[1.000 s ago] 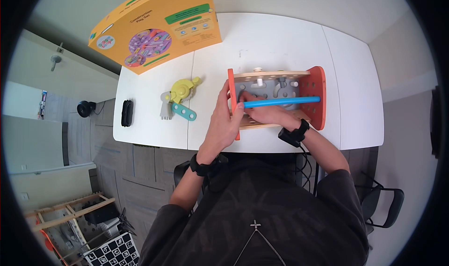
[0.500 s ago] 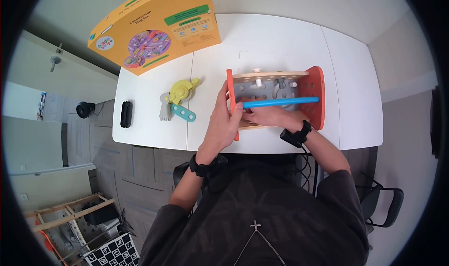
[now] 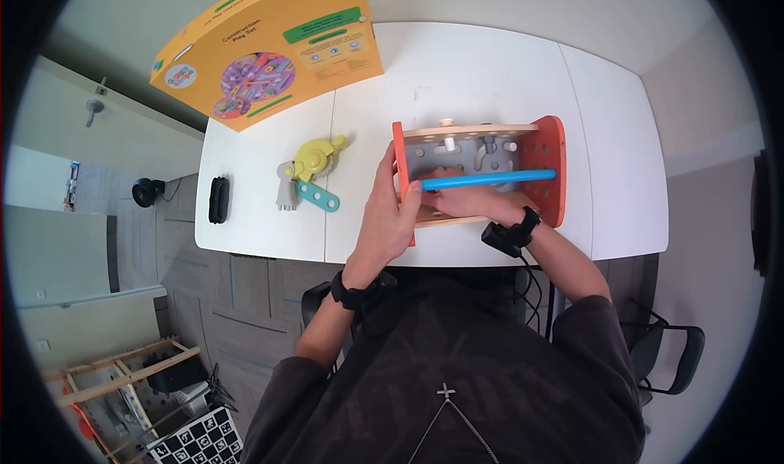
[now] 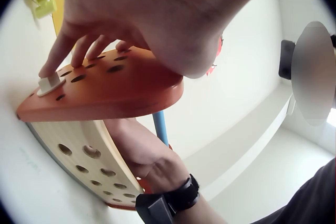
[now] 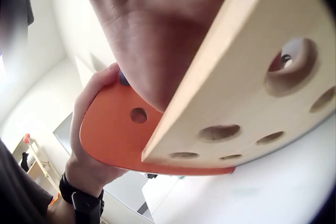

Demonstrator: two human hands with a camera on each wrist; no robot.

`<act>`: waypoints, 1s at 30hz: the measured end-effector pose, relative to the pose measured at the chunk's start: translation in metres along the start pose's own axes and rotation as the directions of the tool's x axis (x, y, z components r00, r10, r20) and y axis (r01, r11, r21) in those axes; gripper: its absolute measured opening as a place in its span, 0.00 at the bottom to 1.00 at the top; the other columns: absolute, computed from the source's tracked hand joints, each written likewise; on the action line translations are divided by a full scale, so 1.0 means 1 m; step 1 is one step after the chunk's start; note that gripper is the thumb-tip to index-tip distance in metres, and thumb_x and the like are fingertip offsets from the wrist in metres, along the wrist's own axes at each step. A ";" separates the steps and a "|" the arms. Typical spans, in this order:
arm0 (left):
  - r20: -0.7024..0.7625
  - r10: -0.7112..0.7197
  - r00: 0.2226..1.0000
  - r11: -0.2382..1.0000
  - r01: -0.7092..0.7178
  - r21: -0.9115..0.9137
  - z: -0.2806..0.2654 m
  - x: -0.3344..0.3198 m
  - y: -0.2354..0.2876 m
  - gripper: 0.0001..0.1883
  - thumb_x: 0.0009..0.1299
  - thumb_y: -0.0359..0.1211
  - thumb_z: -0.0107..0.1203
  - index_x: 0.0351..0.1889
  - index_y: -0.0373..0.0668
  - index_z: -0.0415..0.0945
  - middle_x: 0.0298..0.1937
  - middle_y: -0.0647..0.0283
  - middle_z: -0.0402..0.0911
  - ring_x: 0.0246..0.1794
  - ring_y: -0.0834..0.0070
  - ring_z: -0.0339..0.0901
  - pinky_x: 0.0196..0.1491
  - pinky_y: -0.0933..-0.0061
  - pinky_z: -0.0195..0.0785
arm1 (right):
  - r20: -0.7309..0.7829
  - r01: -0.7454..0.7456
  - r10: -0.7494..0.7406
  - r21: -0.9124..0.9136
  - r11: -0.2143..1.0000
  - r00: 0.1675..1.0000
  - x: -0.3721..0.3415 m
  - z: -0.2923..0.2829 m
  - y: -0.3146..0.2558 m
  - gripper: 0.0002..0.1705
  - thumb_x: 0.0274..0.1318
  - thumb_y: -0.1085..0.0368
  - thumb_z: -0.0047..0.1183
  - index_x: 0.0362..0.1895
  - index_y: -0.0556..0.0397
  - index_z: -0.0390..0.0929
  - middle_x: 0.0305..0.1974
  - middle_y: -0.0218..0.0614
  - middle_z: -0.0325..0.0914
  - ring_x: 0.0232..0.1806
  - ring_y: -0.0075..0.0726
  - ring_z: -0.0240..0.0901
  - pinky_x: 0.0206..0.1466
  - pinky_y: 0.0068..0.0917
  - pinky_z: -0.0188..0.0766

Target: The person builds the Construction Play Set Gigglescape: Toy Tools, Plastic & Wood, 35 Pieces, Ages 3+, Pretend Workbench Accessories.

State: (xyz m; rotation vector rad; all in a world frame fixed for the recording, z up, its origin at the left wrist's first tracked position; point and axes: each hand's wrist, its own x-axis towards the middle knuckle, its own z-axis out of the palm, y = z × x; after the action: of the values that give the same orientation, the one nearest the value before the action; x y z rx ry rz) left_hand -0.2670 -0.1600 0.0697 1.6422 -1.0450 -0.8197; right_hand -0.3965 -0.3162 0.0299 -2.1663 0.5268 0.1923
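A toy toolbox of pale wood with orange end panels [image 3: 551,170] and a blue bar handle [image 3: 490,179] stands on the table. My left hand [image 3: 388,207] holds its left end panel, fingers spread over the outer face and thumb at the upper edge by the bar. In the left wrist view one fingertip rests on a white bolt head [image 4: 49,84] in that panel. Under the bar, my right hand [image 3: 465,200] reaches inside behind the same panel; its fingers are mostly hidden and I cannot tell what they hold. A white bolt [image 3: 449,143] and a grey bolt [image 3: 490,144] sit in the far side board.
Left of the toolbox lie a yellow toy saw [image 3: 312,160], a grey toy hammer head [image 3: 286,193] and a teal strip with holes [image 3: 318,196]. A black case [image 3: 219,199] is near the table's left edge. The orange play set box [image 3: 269,56] stands at the back left.
My right hand has shifted slightly inside the toolbox, its fingers sinking further from sight. The left hand keeps its place on the end panel.
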 end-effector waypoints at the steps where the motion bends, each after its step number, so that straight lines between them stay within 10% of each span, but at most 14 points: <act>1: -0.005 -0.005 1.000 1.000 0.005 0.001 0.001 0.000 0.000 0.39 0.84 0.38 0.51 0.87 0.32 0.49 0.80 0.34 0.66 0.79 0.44 0.70 0.74 0.53 0.69 | -0.002 0.017 -0.017 0.027 0.999 1.000 0.002 0.001 0.004 0.21 0.75 0.50 0.58 0.54 0.53 0.88 0.47 0.56 0.88 0.51 0.65 0.85 0.53 0.54 0.79; 10: -0.018 0.032 0.999 0.999 -0.032 0.015 0.002 -0.005 -0.003 0.39 0.83 0.37 0.51 0.87 0.32 0.49 0.80 0.35 0.67 0.78 0.44 0.71 0.74 0.53 0.70 | 0.041 -0.028 0.023 0.114 0.993 0.999 -0.001 0.000 -0.001 0.21 0.75 0.51 0.59 0.59 0.51 0.86 0.52 0.54 0.88 0.54 0.63 0.84 0.57 0.52 0.79; 19: -0.042 0.094 0.995 0.995 -0.095 -0.007 0.002 -0.007 -0.003 0.39 0.81 0.34 0.52 0.86 0.30 0.49 0.81 0.36 0.65 0.79 0.47 0.71 0.72 0.55 0.72 | -0.331 -0.002 -0.037 -0.117 0.993 0.943 -0.088 0.002 -0.053 0.16 0.80 0.58 0.53 0.60 0.54 0.82 0.49 0.50 0.87 0.49 0.56 0.84 0.51 0.46 0.78; 22: -0.048 0.106 0.993 0.994 -0.106 0.009 0.002 -0.012 -0.007 0.39 0.80 0.32 0.52 0.86 0.30 0.48 0.81 0.36 0.64 0.79 0.47 0.70 0.73 0.55 0.72 | -0.411 -0.001 0.038 0.089 0.996 0.911 -0.143 -0.018 -0.078 0.15 0.78 0.59 0.55 0.57 0.54 0.83 0.46 0.45 0.87 0.47 0.55 0.85 0.49 0.46 0.79; 26: -0.056 0.226 0.972 0.972 -0.222 0.075 0.001 -0.018 -0.021 0.40 0.78 0.30 0.52 0.86 0.31 0.48 0.82 0.36 0.62 0.79 0.44 0.69 0.75 0.54 0.69 | -0.843 -0.067 0.071 0.041 0.997 0.533 -0.177 -0.040 -0.058 0.14 0.78 0.63 0.55 0.60 0.55 0.82 0.47 0.38 0.85 0.45 0.36 0.81 0.55 0.35 0.76; 28: -0.032 0.233 0.972 0.966 -0.227 0.127 0.001 -0.018 -0.039 0.40 0.78 0.29 0.51 0.87 0.32 0.48 0.81 0.35 0.64 0.78 0.40 0.69 0.75 0.53 0.68 | -0.932 -0.223 0.032 -0.053 0.973 0.361 -0.171 -0.044 -0.027 0.23 0.83 0.57 0.50 0.72 0.53 0.76 0.59 0.44 0.83 0.59 0.41 0.81 0.65 0.38 0.74; 30: -0.002 0.216 0.976 0.966 -0.214 0.148 -0.001 -0.016 -0.047 0.40 0.78 0.29 0.51 0.87 0.33 0.47 0.79 0.34 0.66 0.77 0.37 0.69 0.75 0.52 0.67 | -0.830 -0.122 0.257 0.227 0.966 0.496 -0.165 -0.043 -0.018 0.28 0.86 0.52 0.43 0.77 0.55 0.70 0.67 0.45 0.78 0.68 0.39 0.74 0.72 0.37 0.69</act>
State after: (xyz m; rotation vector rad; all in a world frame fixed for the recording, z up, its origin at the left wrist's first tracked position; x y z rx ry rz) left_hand -0.2605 -0.1386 0.0259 1.6196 -1.2707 -0.5946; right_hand -0.5389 -0.2914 0.1214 -1.9284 1.3052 -0.8569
